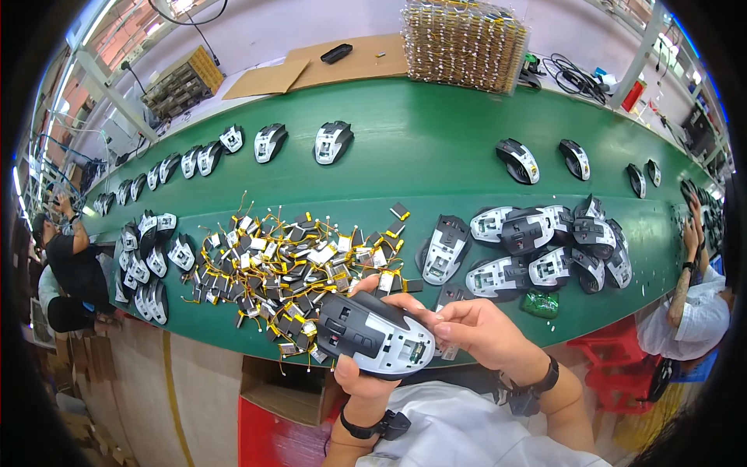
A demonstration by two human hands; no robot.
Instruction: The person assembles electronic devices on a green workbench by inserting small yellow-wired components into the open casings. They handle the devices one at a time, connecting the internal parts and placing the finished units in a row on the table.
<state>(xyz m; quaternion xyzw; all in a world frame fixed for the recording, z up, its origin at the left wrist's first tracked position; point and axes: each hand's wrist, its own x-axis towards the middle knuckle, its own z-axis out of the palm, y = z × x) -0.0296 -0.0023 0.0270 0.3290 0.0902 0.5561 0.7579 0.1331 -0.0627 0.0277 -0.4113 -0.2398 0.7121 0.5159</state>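
A black and silver computer mouse [372, 336], its top cover off so that a green board shows through the openings, lies tilted in my left hand [364, 383]. The left thumb presses its near side and the fingers wrap round its far side. My right hand [492, 336] pinches thumb and forefinger together at the mouse's right edge; anything between these fingertips is too small or hidden to make out. Just beyond the mouse spreads a heap of small battery packs [299, 257] with yellow tape and thin wires.
More half-built mice [445, 251] are grouped on the right of the green bench [420, 148] and at its left [140, 268]. Others line the far strip. A green packet [540, 304] lies near the front edge. A rack of batteries [464, 45] stands behind; people work at both sides.
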